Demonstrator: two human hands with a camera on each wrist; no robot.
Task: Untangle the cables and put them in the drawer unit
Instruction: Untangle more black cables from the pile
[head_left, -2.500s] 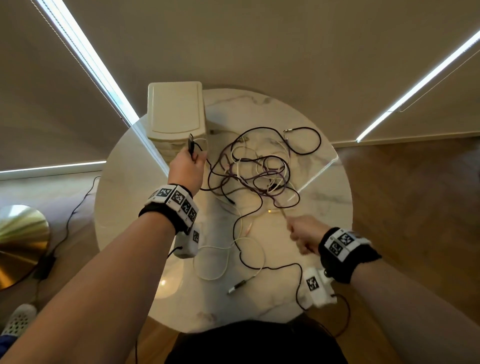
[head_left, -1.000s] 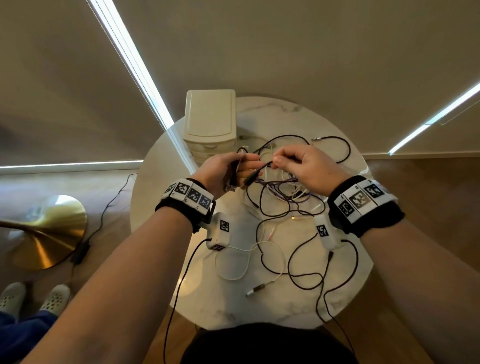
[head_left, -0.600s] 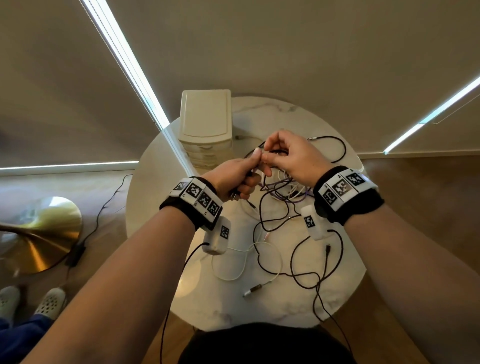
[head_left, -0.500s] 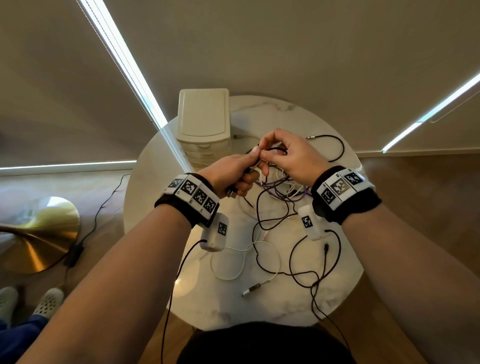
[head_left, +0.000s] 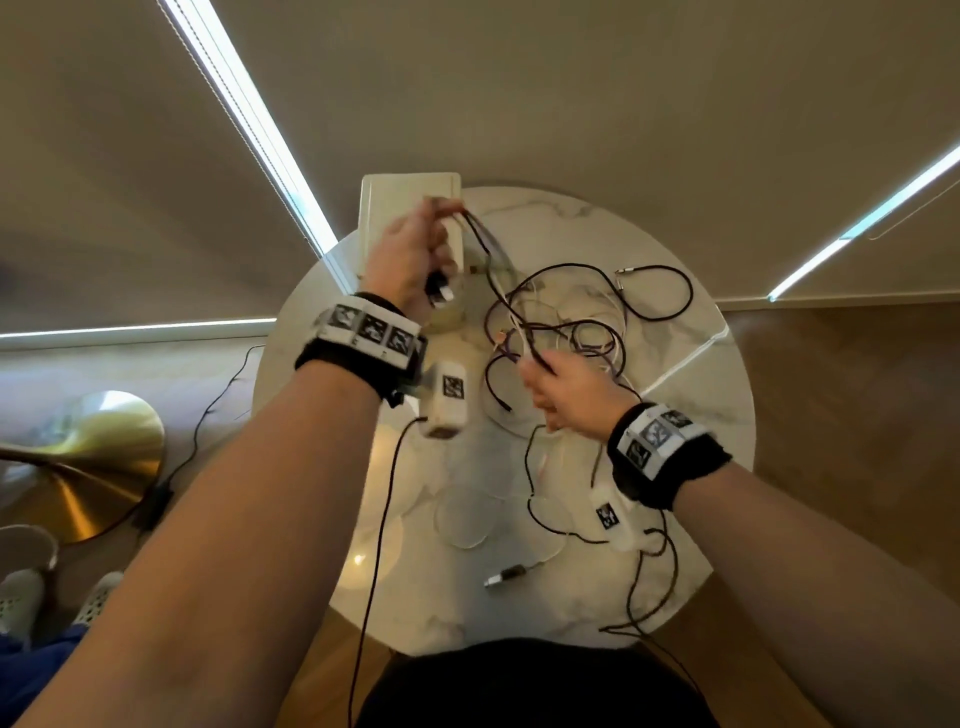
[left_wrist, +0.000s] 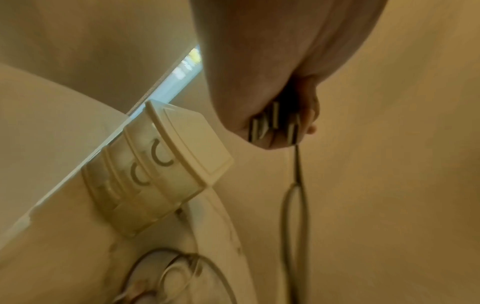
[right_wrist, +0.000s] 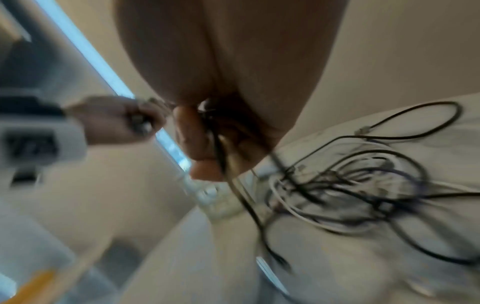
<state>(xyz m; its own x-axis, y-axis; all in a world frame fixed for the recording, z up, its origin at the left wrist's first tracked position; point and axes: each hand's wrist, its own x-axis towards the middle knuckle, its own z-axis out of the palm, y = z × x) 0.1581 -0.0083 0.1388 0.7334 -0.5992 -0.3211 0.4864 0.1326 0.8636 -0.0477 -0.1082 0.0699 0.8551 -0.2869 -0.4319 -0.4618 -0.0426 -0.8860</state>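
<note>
Left hand (head_left: 410, 254): raised above the worktop (head_left: 675, 415), in front of the drawer unit (head_left: 395, 202); fingers curled tight round a bundle of plugs (left_wrist: 275, 123), whose metal ends stick out below the fist in the left wrist view. A dark cable (head_left: 480, 244) runs from the top of this fist down and to the right.

Right hand (head_left: 571, 395): lower and nearer the body, just above the worktop; fingers pinched together on the dark cable and a white one beside it. The right wrist view is blurred, but shows the fingers (right_wrist: 197, 144) closed round the strands.

Cable pile (head_left: 576, 322): dark, purple and white cables lie looped and crossed on the round marble worktop, between the two hands and out to the right. A separate white cable (head_left: 467, 519) lies in a loose loop near the front edge, ending in a metal plug (head_left: 506, 576).

Drawer unit: cream, at the far left of the worktop, three drawers all closed; no cable seen inside.

A brass lamp base (head_left: 78, 467) stands on the floor to the left
</note>
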